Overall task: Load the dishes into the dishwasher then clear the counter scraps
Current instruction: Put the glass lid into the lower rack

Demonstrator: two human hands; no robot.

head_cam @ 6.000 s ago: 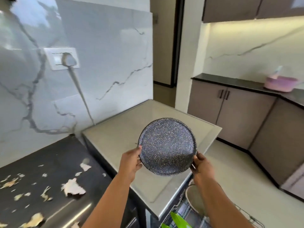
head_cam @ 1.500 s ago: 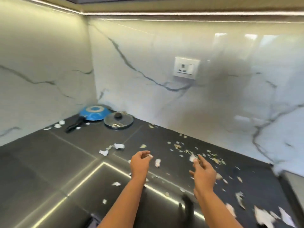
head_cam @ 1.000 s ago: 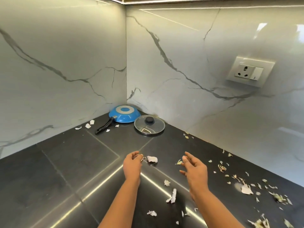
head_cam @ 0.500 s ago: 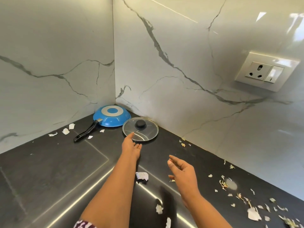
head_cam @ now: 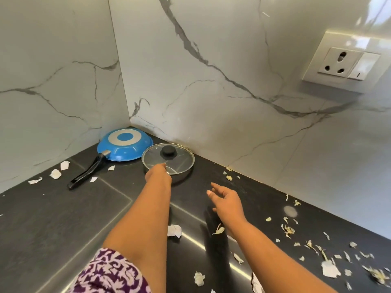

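A glass lid (head_cam: 177, 158) with a black knob lies on the black counter (head_cam: 53, 225) near the corner of the marble walls. My left hand (head_cam: 158, 174) reaches out to its near rim and grips it there; the fingertips are mostly hidden behind the hand. Left of the lid, a blue frying pan (head_cam: 124, 148) lies upside down, its black handle pointing toward me. My right hand (head_cam: 226, 203) hovers over the counter to the lid's right, fingers spread and holding nothing. White paper scraps (head_cam: 174, 230) and vegetable peelings (head_cam: 288, 229) are scattered over the counter.
Marble walls close the counter at the back and on the left. A wall socket (head_cam: 347, 64) is mounted at the upper right. More scraps (head_cam: 55, 174) lie beside the pan handle, and a thick patch of peelings (head_cam: 330, 269) covers the right end of the counter.
The plate I held six seconds ago is gone from my hands. My view has turned to the counter corner, and my left hand has stretched forward until it reached the lid's near rim.
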